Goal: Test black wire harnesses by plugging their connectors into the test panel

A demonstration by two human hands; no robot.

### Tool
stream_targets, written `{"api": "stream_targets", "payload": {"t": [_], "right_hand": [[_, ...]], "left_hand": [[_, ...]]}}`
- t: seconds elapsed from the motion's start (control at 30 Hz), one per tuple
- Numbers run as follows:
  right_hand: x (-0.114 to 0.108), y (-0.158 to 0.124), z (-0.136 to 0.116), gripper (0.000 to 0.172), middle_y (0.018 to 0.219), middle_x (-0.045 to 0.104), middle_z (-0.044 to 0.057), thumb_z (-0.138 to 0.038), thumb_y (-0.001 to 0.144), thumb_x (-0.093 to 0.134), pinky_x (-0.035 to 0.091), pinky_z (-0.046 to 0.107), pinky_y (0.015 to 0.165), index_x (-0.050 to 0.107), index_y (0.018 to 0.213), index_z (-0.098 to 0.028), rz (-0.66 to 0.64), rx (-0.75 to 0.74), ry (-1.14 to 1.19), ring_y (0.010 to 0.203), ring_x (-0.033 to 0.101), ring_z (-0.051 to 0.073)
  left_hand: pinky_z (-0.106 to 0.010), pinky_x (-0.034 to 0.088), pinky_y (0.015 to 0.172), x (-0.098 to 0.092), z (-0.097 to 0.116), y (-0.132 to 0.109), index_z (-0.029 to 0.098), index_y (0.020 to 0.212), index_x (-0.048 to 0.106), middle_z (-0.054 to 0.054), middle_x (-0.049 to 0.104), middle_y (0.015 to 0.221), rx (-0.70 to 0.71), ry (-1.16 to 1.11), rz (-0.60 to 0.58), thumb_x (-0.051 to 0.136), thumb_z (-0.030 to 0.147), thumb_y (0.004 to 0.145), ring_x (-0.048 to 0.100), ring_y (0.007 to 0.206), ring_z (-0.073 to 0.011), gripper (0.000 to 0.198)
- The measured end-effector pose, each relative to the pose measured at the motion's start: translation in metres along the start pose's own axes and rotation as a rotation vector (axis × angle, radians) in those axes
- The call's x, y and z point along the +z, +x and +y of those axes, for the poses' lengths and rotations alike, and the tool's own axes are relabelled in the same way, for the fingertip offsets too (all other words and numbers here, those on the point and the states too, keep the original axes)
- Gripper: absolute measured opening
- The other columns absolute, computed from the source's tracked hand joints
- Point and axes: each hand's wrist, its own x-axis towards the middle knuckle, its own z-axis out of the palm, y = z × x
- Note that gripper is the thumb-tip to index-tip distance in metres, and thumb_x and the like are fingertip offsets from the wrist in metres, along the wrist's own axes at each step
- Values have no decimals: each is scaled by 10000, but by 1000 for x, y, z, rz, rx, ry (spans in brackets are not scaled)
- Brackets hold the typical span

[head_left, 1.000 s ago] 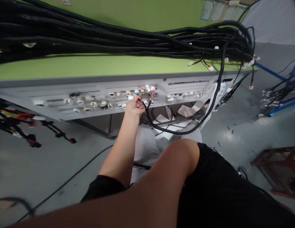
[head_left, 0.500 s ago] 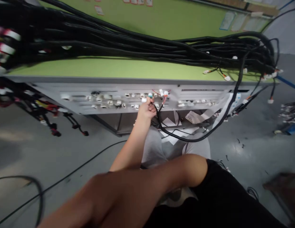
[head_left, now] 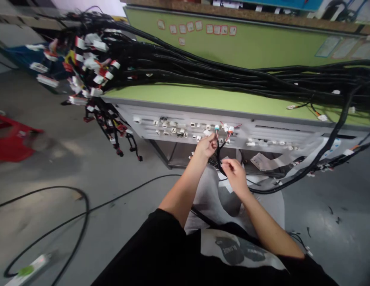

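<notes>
My left hand (head_left: 207, 146) is closed, its fingertips pinching a thin wire branch just below a teal-and-white connector (head_left: 217, 127) at the front panel. My right hand (head_left: 235, 174) is lower and to the right, with thumb and fingers closed at the black cable (head_left: 218, 155). That cable splits upward into branches. One runs to a white-and-orange connector (head_left: 231, 129) with reddish wires, plugged in at the panel. A small white tip shows by my right fingertips; I cannot make out what it is.
The grey-white panel (head_left: 185, 115) carries several rows of white sockets under a green bench top (head_left: 179, 90). A thick black cable bundle (head_left: 187, 65) lies along the bench. Many connectors (head_left: 95, 75) hang off its left end. A power strip (head_left: 30, 271) is on the floor.
My right arm, which reached across to the left, has come back and my right hand is now at the cable. My left hand stays by the teal connector. The view has swung left.
</notes>
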Motion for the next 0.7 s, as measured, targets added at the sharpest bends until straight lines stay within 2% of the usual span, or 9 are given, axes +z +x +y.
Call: {"api": "stream_targets", "payload": {"t": [0.07, 0.17, 0.23, 0.3, 0.4, 0.53, 0.7], "right_hand": [[2, 9, 41, 360, 1023, 640, 132, -425, 788, 595, 452, 413, 894, 637, 1050, -181, 32, 9, -172, 965, 579, 254], [12, 16, 85, 543, 1065, 636, 132, -482, 749, 617, 478, 410, 856, 557, 1188, -167, -154, 141, -150, 927, 607, 240], [21, 16, 97, 541, 979, 658, 94, -505, 774, 576, 492, 370, 798, 539, 1201, -175, -276, 209, -82, 822, 624, 200], [28, 14, 98, 471, 885, 666, 62, -504, 810, 523, 486, 336, 758, 560, 1152, -183, -347, 202, -29, 745, 623, 174], [33, 12, 88, 368, 807, 660, 37, -474, 843, 472, 470, 303, 699, 593, 1043, -190, -369, 148, 12, 677, 612, 156], [34, 12, 80, 314, 762, 650, 21, -443, 838, 477, 455, 287, 666, 603, 958, -181, -363, 139, 27, 637, 601, 145], [36, 11, 78, 288, 753, 644, 14, -425, 823, 492, 452, 274, 632, 601, 938, -185, -353, 183, 74, 615, 596, 137]], "left_hand": [[-134, 263, 394, -5, -1, -6, 123, 704, 518, 42, 484, 542, 52, -32, 5, 619, 99, 811, 365, 394, -12, 149], [-143, 302, 433, -9, -2, -13, 125, 755, 549, 36, 497, 576, 123, -99, -34, 585, 88, 825, 399, 431, -21, 88], [-157, 339, 467, -9, -2, -15, 130, 769, 556, 26, 510, 602, 154, -139, -54, 543, 130, 869, 412, 453, -30, 100], [-171, 383, 514, -10, -1, -16, 136, 760, 550, 1, 550, 662, 180, -164, -80, 483, 186, 918, 448, 496, -41, 179], [-179, 419, 571, -12, 0, -14, 143, 768, 549, -22, 591, 753, 215, -168, -120, 431, 214, 950, 492, 560, -49, 228], [-166, 367, 493, -20, 0, -11, 137, 760, 546, 5, 554, 679, 241, -80, -82, 519, 239, 915, 420, 476, -32, 188], [-170, 294, 397, -27, 4, -3, 128, 680, 542, 13, 520, 558, 313, 181, 1, 595, 298, 861, 414, 401, -44, 254]]}}
